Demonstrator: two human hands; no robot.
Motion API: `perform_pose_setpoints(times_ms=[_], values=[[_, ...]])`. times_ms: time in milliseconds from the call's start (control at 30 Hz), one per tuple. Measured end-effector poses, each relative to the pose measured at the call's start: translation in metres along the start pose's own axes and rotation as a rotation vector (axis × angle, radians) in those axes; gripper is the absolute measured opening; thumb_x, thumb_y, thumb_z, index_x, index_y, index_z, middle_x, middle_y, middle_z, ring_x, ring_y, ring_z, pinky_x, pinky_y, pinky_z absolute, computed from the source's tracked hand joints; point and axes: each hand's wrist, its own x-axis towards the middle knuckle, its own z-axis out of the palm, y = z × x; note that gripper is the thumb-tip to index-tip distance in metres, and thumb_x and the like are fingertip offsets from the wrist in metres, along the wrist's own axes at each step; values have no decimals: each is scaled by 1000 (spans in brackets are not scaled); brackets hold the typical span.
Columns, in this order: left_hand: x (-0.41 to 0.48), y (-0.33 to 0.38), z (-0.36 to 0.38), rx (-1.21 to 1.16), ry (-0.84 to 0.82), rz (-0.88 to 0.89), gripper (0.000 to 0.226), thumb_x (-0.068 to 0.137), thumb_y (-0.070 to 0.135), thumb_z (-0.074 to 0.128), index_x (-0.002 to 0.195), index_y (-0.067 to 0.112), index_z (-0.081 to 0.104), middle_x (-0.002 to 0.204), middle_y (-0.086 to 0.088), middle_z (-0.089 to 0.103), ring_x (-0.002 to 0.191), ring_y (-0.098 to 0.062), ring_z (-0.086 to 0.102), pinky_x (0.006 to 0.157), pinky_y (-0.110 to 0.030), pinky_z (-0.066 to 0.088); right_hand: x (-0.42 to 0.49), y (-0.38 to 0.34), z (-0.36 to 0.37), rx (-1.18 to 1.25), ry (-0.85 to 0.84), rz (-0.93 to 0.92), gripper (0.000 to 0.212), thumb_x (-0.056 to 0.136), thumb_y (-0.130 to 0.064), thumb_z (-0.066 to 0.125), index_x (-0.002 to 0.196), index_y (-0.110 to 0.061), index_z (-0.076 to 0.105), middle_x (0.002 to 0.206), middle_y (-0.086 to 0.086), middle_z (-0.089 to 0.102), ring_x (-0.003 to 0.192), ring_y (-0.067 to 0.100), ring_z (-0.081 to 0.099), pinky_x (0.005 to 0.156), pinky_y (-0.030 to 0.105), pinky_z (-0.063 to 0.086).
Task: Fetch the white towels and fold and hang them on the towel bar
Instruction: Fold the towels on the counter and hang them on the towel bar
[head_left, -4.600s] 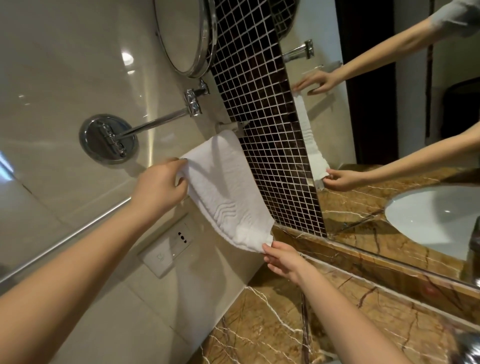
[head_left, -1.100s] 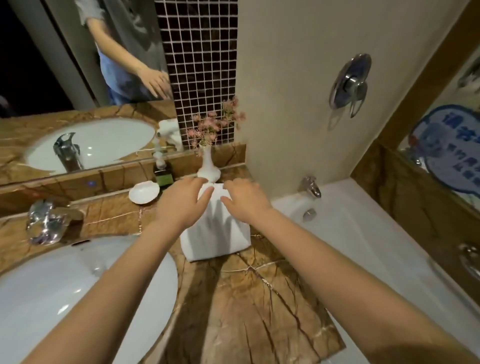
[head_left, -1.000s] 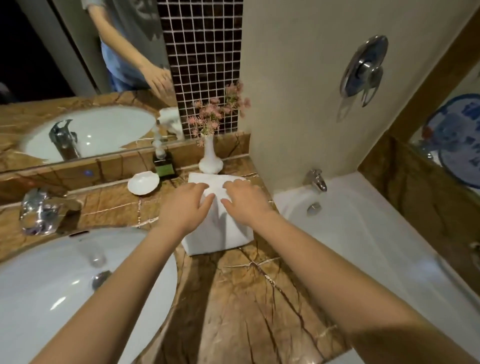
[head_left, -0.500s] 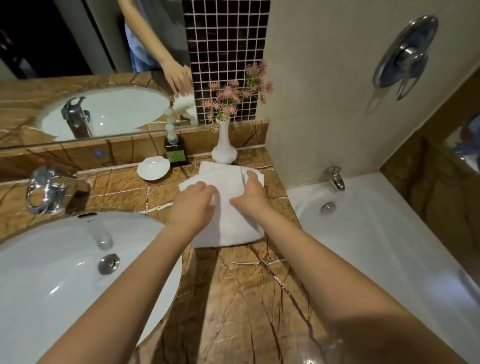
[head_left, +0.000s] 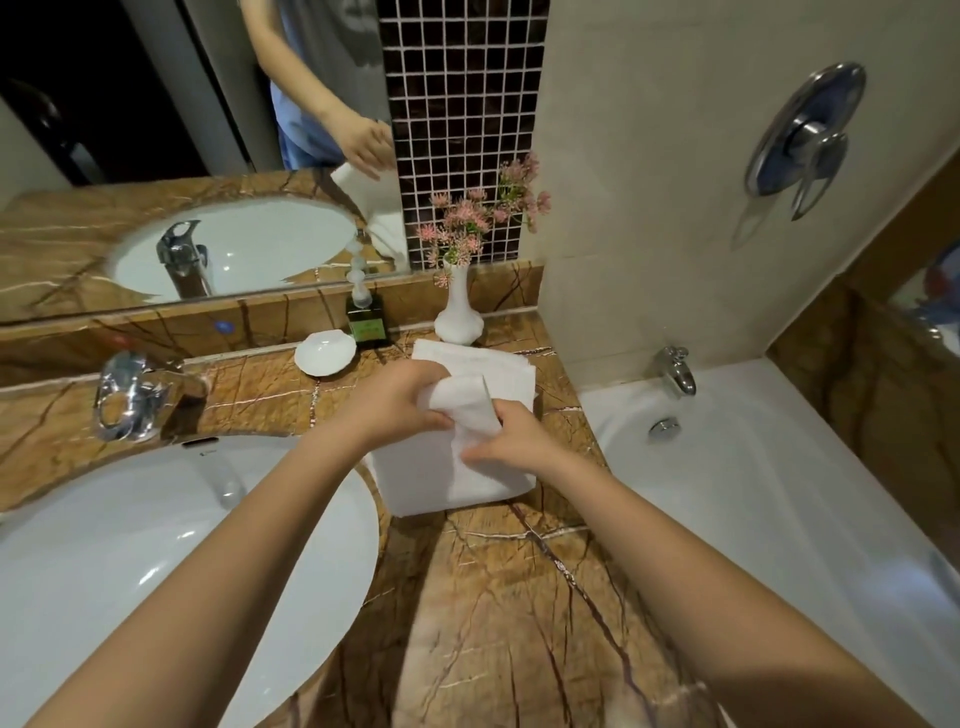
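Looks soft, light and limp: judged likely to sag and fall open wherever unsupported, neither slippery nor fragile. Best taken by a folded edge or two corners, so as to lift only the top layer off the white towels (head_left: 441, 480), stacked flat on the tabletop (head_left: 493, 597) between sink (head_left: 156, 545) and bathtub (head_left: 753, 467). Held now from both sides: left hand (head_left: 395, 410) at 9 o'clock of the raised top towel (head_left: 462, 402), grip curled round a bunched fold; right hand (head_left: 514, 441) at 4 o'clock, grip pinching the near part of the same fold. Underneath, polished brown marble, hard and smooth, probably letting cloth slide freely. At 12 o'clock from the stack, a white vase (head_left: 458, 317) of pink flowers, just beside the far edge and judged easy to tip. At 10 o'clock, a green bottle (head_left: 366, 322) and a white dish (head_left: 325, 353). Sink at 8 o'clock, bathtub at 3 o'clock, mirror (head_left: 156, 130) along the back wall.
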Motion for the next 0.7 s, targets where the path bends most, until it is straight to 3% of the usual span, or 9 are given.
perform_pose_setpoints(times_ms=[100, 233, 367, 433, 500, 567, 633, 700], values=[[-15, 5, -10, -78, 26, 60, 26, 75, 25, 77, 97, 18, 66, 97, 2, 66, 91, -19, 58, 79, -41, 48, -1, 12, 6, -95, -22, 16, 49, 69, -10, 83, 113, -9, 62, 101, 1, 62, 99, 19, 60, 85, 31, 49], [-37, 6, -23, -134, 79, 98, 21, 79, 23, 74, 97, 15, 66, 93, 1, 65, 88, -19, 58, 76, -41, 48, -4, 11, 5, -228, 5, 6, 43, 65, -8, 85, 104, -5, 67, 102, 9, 65, 100, 25, 61, 87, 36, 49], [-64, 9, -43, -207, 187, 118, 22, 81, 19, 72, 101, 13, 67, 95, 4, 62, 90, -12, 55, 74, -26, 40, -11, -6, 3, -390, 65, -9, 29, 65, -14, 82, 91, -7, 70, 96, 10, 69, 91, 28, 63, 80, 41, 55], [-80, 14, -56, -232, 260, 129, 23, 80, 17, 72, 102, 11, 68, 94, 5, 62, 88, -10, 54, 72, -18, 39, -16, -16, 3, -452, 103, -35, 25, 69, -18, 80, 90, -7, 72, 92, 10, 69, 87, 28, 62, 76, 39, 54], [-98, 18, -71, -272, 332, 159, 21, 78, 14, 72, 98, 10, 69, 88, 7, 62, 80, -5, 55, 70, -11, 39, -22, -24, 2, -481, 154, -68, 12, 71, -19, 78, 77, -17, 69, 83, 6, 66, 81, 27, 60, 69, 34, 48], [-117, 22, -85, -304, 393, 173, 18, 78, 9, 72, 96, 12, 68, 84, 8, 61, 78, 4, 54, 68, -6, 38, -30, -31, -1, -447, 196, -98, 29, 73, -14, 78, 59, -23, 54, 67, -1, 56, 71, 21, 53, 61, 31, 38], [-136, 23, -97, -321, 434, 164, 14, 80, 8, 71, 92, 12, 67, 85, 3, 65, 77, 0, 57, 69, -11, 41, -41, -42, -5, -380, 208, -101, 36, 75, -9, 76, 56, -20, 48, 63, -4, 47, 65, 15, 44, 58, 29, 31], [-155, 21, -107, -347, 473, 143, 14, 82, 9, 69, 95, 6, 69, 92, -5, 69, 82, -10, 60, 72, -18, 44, -55, -54, -8, -321, 190, -114, 28, 78, -11, 75, 60, -18, 55, 66, -3, 49, 67, 13, 45, 59, 28, 33]])
